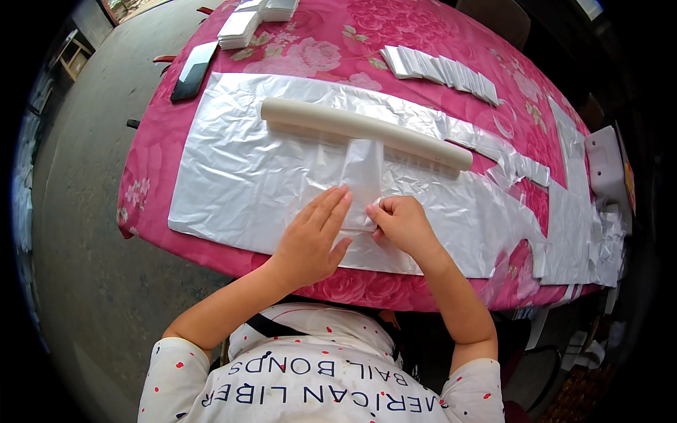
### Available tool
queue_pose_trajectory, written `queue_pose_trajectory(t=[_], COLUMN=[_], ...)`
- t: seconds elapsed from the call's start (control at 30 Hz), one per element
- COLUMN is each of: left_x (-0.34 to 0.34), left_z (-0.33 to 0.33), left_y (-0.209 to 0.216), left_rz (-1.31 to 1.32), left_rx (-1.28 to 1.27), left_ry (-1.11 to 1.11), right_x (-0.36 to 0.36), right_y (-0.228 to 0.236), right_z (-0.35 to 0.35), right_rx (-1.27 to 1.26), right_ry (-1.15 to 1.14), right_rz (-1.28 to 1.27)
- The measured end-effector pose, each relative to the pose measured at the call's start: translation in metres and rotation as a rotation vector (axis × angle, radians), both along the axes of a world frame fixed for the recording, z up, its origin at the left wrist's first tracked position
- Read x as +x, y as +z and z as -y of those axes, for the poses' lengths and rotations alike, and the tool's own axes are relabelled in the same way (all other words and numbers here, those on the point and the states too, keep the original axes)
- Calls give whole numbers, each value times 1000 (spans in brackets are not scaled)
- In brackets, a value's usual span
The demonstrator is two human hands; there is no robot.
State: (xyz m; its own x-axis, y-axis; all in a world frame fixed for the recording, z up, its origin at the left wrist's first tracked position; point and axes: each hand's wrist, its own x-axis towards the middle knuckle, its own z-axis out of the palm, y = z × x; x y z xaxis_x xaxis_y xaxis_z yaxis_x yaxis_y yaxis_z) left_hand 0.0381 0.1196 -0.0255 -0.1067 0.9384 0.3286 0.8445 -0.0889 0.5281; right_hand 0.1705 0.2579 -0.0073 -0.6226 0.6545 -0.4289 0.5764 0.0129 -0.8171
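Observation:
A small folded white plastic bag lies on a spread of larger white plastic bags. My left hand rests flat at the folded bag's left side, fingers stretched out and the thumb apart. My right hand pinches the folded bag's lower right edge between thumb and fingers. Just beyond both hands, a long pale roller tube lies across the spread bags, slanting down to the right.
Folded bags lie in a fanned row at the far right and in stacks at the far left. A phone sits at the left edge of the pink flowered tablecloth. More bags and a white container are at right.

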Motion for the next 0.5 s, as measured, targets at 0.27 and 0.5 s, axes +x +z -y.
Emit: queue_pose_trajectory(t=[0.27, 0.5], left_x=[17, 4], left_z=[2, -9], left_y=[-15, -8], left_rz=[-204, -211], left_rx=[-239, -146], left_ry=[-75, -105], right_x=[1, 17], right_y=[6, -14], right_z=[11, 4], right_rx=[178, 1188], right_ry=[26, 490], right_rz=[70, -122])
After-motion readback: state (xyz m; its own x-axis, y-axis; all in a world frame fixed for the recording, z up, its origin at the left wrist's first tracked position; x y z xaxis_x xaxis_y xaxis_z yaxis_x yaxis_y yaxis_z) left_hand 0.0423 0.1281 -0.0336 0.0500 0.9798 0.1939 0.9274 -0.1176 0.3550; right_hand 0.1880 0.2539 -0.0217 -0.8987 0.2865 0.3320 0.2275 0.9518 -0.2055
